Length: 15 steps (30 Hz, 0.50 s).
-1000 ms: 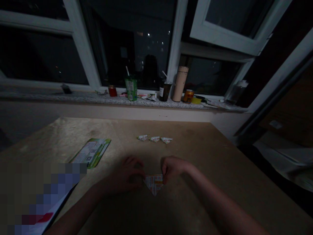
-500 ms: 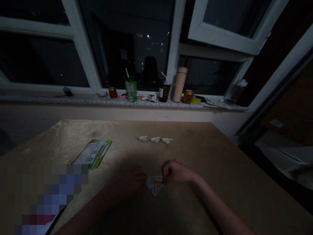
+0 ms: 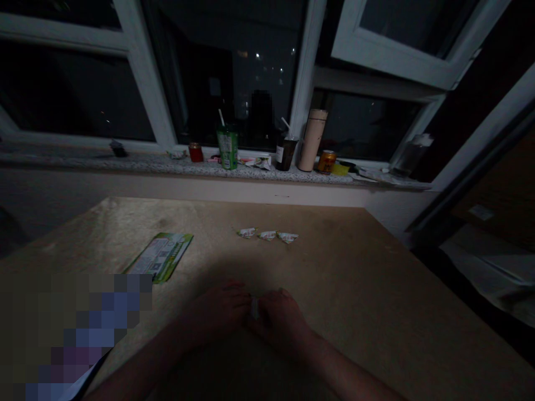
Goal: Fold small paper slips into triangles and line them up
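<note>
Both hands rest close together on the brown table (image 3: pixel 355 278) near its front edge. My left hand (image 3: pixel 221 312) and my right hand (image 3: pixel 278 317) press down side by side on a folded printed paper (image 3: pixel 253 306). Only a thin pale sliver of that paper shows between the fingers; the rest lies hidden under my right hand. Fingers of both hands are curled over it. Farther back on the table sit three small folded paper pieces (image 3: pixel 267 235) in a row.
A green leaflet (image 3: pixel 161 256) lies on the table to the left. A blurred patch covers the lower left corner. The stone window sill (image 3: pixel 125 164) holds a green cup with a straw (image 3: pixel 228 146), a dark cup (image 3: pixel 285 153), a tall beige flask (image 3: pixel 312 140) and small cans.
My right hand has moved left over the triangular paper and now covers it. The paper was plainly visible between the hands before; only a sliver shows now.
</note>
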{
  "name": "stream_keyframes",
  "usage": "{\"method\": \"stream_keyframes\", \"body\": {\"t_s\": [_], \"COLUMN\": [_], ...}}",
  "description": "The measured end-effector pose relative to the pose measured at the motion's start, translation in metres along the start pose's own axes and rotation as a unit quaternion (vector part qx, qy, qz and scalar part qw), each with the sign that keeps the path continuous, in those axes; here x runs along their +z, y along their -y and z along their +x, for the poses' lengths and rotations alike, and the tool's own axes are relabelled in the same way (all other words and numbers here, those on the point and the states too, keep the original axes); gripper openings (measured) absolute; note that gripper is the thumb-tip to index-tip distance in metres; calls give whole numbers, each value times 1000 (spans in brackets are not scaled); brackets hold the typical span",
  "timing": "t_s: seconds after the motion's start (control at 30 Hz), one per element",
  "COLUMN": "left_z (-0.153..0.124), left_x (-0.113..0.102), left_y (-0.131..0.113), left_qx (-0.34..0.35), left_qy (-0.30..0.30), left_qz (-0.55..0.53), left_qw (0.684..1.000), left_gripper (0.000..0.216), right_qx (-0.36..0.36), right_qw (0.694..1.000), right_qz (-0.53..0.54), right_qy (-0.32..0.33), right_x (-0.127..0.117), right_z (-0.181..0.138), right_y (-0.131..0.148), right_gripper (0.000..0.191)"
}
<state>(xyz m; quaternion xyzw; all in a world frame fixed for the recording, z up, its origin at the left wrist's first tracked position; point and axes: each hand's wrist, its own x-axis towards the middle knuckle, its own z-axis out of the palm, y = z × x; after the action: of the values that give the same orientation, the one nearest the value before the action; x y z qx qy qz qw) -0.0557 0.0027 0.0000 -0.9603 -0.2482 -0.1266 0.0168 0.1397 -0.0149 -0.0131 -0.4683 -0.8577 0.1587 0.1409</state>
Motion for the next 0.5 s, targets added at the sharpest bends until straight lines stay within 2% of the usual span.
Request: {"method": "stream_keyframes", "body": {"t_s": [0.13,0.23,0.37,0.5], "left_z": [2,1,-1,2], "left_x": [-13,-9,2,3], "left_y": [10,17,20,19], "left_qx": [-53,-81,-116,-152], "left_qy": [41,33,18,18], "left_qz": [-123,-174,-196,-199], "left_qw": [990,981,974,968], "left_gripper": [15,14,15,13], "right_qx": [-11,-36,-83,-109], "right_qw": [1000,999,995,990], "right_qz": [-8,-23,-58,-81], "right_qy": [0,14,16,26], "right_x": [6,5,1,1], "right_z": [3,4,5,5], "right_y": [-4,-6,-6,-6], "right_gripper": [21,19,16,17]}}
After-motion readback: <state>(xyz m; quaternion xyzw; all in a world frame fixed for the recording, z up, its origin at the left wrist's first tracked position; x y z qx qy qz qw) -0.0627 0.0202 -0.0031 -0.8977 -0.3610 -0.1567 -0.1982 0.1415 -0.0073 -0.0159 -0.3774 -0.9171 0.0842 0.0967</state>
